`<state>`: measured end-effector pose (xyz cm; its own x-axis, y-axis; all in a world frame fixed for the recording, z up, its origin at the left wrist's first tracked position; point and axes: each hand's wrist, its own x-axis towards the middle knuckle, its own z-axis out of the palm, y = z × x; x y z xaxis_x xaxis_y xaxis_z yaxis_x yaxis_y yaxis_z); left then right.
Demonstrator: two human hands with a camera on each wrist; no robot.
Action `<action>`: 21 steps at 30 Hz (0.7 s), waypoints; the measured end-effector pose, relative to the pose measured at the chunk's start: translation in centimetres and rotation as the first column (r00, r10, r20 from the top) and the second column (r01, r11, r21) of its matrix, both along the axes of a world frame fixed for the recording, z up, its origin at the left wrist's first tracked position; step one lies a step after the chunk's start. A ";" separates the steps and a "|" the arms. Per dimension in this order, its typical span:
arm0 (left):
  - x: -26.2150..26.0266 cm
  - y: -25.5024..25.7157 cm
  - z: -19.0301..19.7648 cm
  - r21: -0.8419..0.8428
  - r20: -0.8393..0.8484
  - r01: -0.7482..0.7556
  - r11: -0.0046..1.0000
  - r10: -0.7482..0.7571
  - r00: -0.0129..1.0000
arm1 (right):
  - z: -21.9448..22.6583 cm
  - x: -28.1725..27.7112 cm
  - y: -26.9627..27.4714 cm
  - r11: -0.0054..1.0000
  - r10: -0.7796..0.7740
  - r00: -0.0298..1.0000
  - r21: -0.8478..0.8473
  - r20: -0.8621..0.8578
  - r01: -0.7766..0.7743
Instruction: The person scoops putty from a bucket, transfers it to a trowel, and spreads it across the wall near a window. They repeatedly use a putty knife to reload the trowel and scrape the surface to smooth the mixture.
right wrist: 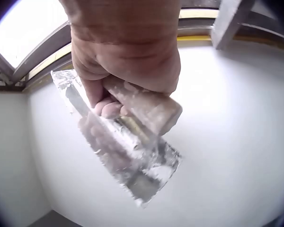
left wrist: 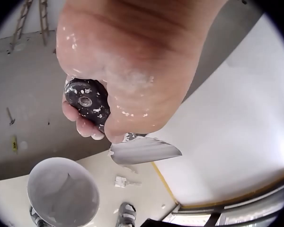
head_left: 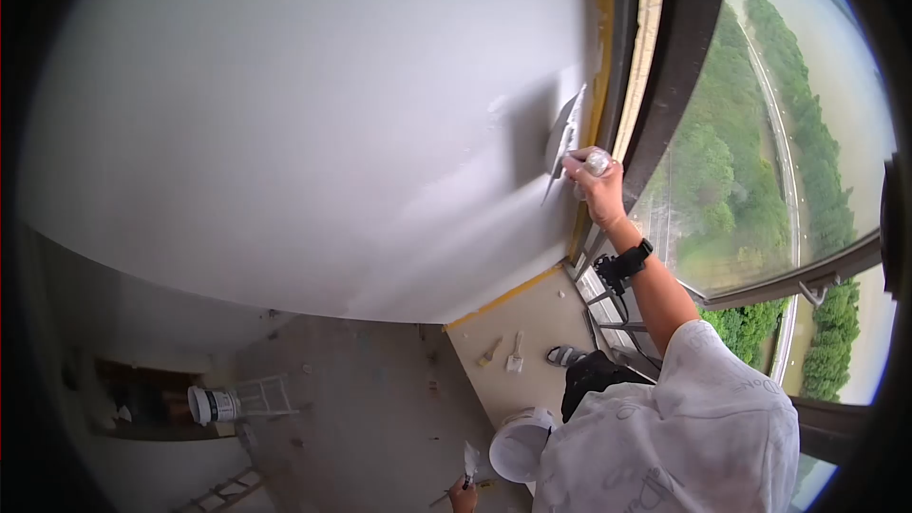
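You are holding a broad trowel [head_left: 562,138] between one and two o'clock in the head view, its smeared blade standing near the white wall [head_left: 313,114]; the pictures are not showing clearly whether the two are touching. Your right grip [head_left: 598,178] is wrapping round its handle [right wrist: 149,109], fingers curling beneath. At six o'clock your left grip [head_left: 463,497] is holding a putty knife [head_left: 471,460] by its black, white-speckled handle, well apart from the trowel.

Just beside the putty knife, between five and six o'clock, a white bucket [left wrist: 36,182] is standing. At five o'clock two brushes [head_left: 503,352] are lying on the pale surface, near your sandal [head_left: 565,355]. A black device [head_left: 624,264] is sitting on your right wrist, and your pale shirt [head_left: 665,427] is filling four to five o'clock. A yellow strip [head_left: 602,19] is edging the wall toward one o'clock. At three o'clock the window [head_left: 717,161] is showing trees and a road. At eight o'clock a white pail [head_left: 220,406] is resting farther off.
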<state>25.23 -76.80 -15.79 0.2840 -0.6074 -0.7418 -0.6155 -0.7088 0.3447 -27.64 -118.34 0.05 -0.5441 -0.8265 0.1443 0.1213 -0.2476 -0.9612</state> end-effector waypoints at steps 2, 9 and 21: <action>0.4 1.0 -0.4 0.063 -0.020 -0.079 0.995 0.081 0.997 | -0.7 -0.7 -1.9 0.999 -0.032 0.999 -0.011 0.001 0.032; 1.1 9.2 -6.9 -0.030 -0.027 -0.277 0.960 0.276 0.961 | -1.0 10.8 -3.1 0.989 0.144 0.979 0.040 -0.142 -0.140; -10.3 13.8 -2.8 -0.361 -0.028 -0.531 0.767 0.560 0.828 | -6.9 49.7 -4.7 0.876 0.398 0.779 -0.053 -0.484 -0.480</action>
<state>14.91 -62.99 -18.56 0.6918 -0.5391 -0.4804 -0.1955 -0.7803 0.5941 22.06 -123.00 -6.82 0.0310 -0.9007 0.4334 -0.1737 -0.4318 -0.8851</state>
